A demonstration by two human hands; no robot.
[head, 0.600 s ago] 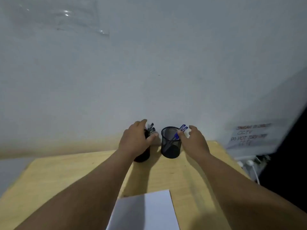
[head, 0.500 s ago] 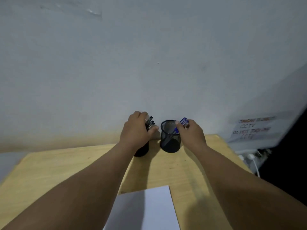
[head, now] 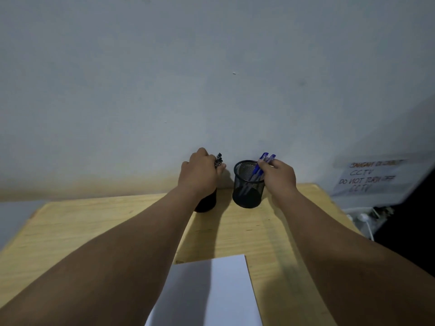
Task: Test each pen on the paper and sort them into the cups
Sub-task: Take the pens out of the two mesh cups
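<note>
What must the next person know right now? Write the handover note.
Left hand: grips the dark pens in the left cup.
Right hand: pinches the blue pens standing in the mesh cup.
Both cups stand at the back of the table; the paper lies near its front edge.
Done: no marks show on the paper.
Left: test each pen, then sort into the cups.

Paper (head: 211,292) lies before two cups (head: 248,184) on table (head: 70,222).
</note>
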